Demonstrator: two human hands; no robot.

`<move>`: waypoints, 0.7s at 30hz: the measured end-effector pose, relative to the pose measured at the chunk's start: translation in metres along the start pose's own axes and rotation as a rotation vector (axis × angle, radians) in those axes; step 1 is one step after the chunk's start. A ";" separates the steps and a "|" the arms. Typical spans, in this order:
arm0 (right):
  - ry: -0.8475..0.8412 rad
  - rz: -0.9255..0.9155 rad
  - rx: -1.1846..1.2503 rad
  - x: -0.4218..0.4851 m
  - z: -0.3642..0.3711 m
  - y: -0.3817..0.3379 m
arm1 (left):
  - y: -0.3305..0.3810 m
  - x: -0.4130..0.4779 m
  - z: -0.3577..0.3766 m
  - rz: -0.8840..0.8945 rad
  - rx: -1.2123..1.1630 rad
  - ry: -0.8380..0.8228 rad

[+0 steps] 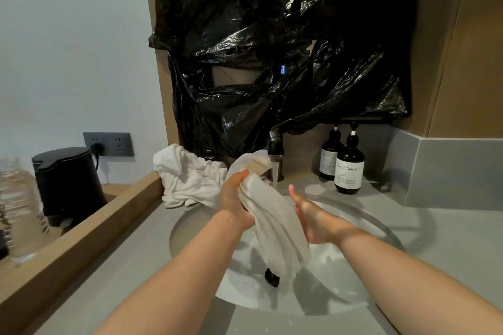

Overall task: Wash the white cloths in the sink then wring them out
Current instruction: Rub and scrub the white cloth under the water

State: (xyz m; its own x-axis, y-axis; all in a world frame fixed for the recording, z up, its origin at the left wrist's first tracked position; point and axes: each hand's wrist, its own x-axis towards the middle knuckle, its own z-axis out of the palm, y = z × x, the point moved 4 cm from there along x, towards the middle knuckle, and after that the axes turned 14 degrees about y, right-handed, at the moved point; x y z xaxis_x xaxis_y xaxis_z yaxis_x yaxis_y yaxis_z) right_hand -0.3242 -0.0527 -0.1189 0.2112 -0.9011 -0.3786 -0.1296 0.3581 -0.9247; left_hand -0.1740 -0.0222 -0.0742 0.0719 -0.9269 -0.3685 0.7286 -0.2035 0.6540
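Note:
A wet white cloth (275, 226) hangs over the round white sink (362, 219), its top end beside the running water from the dark faucet (276, 144). My left hand (234, 198) grips the cloth near its top, fingers wrapped around it. My right hand (313, 217) lies against the cloth's right side with straight fingers. The cloth's lower end dangles over the black drain (272, 277). A second crumpled white cloth (187, 177) lies on the counter behind the sink's left rim.
Two dark pump bottles (347, 168) stand right of the faucet. Black plastic sheeting (272, 49) covers the wall above. A black kettle (68, 182) sits on a lower wooden shelf at left, plugged into a grey socket (109, 143). Grey counter (435, 239) surrounds the sink.

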 end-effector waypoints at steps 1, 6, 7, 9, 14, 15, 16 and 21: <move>-0.013 -0.003 0.039 -0.003 0.001 -0.003 | -0.001 -0.002 0.003 -0.005 -0.033 -0.031; -0.226 0.022 0.172 -0.011 0.018 0.005 | -0.006 0.001 0.008 0.007 -0.071 -0.064; -0.290 0.022 0.209 -0.014 0.023 0.005 | -0.004 0.000 0.009 0.015 -0.066 -0.073; -0.339 0.000 0.224 -0.019 0.023 0.003 | 0.002 0.003 0.009 0.050 -0.028 -0.066; -0.322 -0.021 0.073 -0.026 0.011 -0.002 | 0.005 0.009 0.001 0.141 0.100 -0.060; -0.261 -0.024 -0.046 -0.028 0.011 -0.003 | 0.002 0.011 0.000 0.141 0.110 -0.055; -0.183 -0.065 -0.211 -0.031 0.013 -0.005 | -0.001 0.015 -0.002 0.148 0.121 -0.030; 0.183 -0.295 -0.761 -0.041 0.035 -0.013 | -0.009 0.029 -0.009 0.180 0.230 0.111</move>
State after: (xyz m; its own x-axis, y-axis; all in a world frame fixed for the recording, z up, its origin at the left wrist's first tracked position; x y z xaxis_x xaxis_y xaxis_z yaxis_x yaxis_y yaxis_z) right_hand -0.2973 -0.0115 -0.0924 0.1868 -0.9810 -0.0515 -0.7261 -0.1026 -0.6799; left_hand -0.1728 -0.0441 -0.0966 0.2687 -0.9169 -0.2950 0.5250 -0.1174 0.8430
